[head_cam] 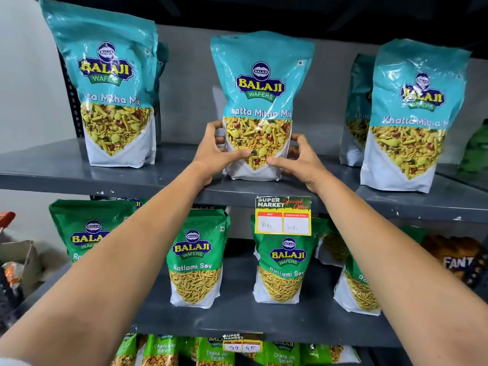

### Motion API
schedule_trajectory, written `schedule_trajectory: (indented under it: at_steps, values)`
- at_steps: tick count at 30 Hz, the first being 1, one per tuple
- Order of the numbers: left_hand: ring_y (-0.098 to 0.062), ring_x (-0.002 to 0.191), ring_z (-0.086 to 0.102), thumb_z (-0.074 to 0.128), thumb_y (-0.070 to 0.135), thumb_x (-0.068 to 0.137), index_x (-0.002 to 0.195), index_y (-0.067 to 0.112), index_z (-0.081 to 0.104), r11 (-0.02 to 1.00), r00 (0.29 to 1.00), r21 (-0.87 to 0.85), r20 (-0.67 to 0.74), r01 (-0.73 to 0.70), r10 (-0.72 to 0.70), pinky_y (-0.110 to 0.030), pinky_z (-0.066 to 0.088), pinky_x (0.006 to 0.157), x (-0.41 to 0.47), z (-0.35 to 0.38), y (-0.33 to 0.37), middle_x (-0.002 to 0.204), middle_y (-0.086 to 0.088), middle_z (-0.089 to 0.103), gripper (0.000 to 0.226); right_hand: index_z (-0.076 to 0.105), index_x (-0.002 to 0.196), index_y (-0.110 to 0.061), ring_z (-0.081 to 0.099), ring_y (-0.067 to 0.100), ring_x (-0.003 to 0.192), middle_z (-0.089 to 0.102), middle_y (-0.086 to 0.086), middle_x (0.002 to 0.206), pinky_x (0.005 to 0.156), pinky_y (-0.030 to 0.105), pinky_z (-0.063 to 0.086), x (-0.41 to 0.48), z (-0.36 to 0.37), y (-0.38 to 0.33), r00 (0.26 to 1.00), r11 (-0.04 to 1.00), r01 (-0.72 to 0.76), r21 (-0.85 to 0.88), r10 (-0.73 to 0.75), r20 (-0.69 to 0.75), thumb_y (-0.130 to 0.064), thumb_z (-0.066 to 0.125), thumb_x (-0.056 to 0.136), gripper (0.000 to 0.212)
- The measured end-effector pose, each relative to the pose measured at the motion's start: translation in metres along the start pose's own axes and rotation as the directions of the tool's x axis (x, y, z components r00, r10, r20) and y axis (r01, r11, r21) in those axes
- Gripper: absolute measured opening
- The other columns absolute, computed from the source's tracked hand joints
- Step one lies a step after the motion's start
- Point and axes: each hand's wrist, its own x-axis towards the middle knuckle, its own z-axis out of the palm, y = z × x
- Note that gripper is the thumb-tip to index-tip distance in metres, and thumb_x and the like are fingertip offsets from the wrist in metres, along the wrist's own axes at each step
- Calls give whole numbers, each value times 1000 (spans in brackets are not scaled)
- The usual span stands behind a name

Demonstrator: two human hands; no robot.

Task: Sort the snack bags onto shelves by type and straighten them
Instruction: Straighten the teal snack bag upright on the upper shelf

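Observation:
A teal Khatta Mitha Mix bag (260, 83) stands upright at the middle of the top grey shelf (66, 178). My left hand (216, 151) grips its lower left side, thumb on the front. My right hand (301, 161) holds its lower right side the same way. Two more teal bags stand on this shelf, one at the left (108, 83) and one at the right (412, 114), each with another teal bag partly hidden behind it. On the shelf below, green Ratlami Sev bags (196, 257) (284, 262) stand in a row.
A yellow price tag (283, 216) hangs from the top shelf's front edge. Green Chana Jor Garam bags (214, 352) fill the lowest visible shelf. A dark orange Fanta pack (456, 257) lies at the right of the middle shelf. A cardboard box (18, 257) sits at the far left.

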Motion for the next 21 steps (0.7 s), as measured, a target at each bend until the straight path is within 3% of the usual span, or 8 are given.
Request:
schedule_trajectory:
  at_steps: [7,14,21]
  values:
    - [-23,105,64,89,5,59,118,18,41,1000,999,-28,-32,-11,10,-24,57,81,0,-1,-1,116,-13,62,77,44,118,-24,67,22,104,65,7,119,85,46,60,-6,-1,-2,995,995,77,-65,-81,-60,-38,92,49,86]
    - [-19,105,64,90,10,59,119,20,41,1000,999,-12,-45,-6,5,-19,56,77,2,0,-3,117,-10,63,78,44,117,-22,66,20,106,66,5,116,88,47,58,-5,0,0,995,996,65,-64,-69,-67,-37,93,49,85]
    - [-18,108,62,88,10,63,123,18,40,1000,1000,-17,-18,-1,1,-23,55,83,2,0,-3,117,-7,60,78,42,119,-20,65,17,104,63,4,116,82,32,58,-6,0,-2,995,995,76,-68,-81,-64,-21,90,63,73]
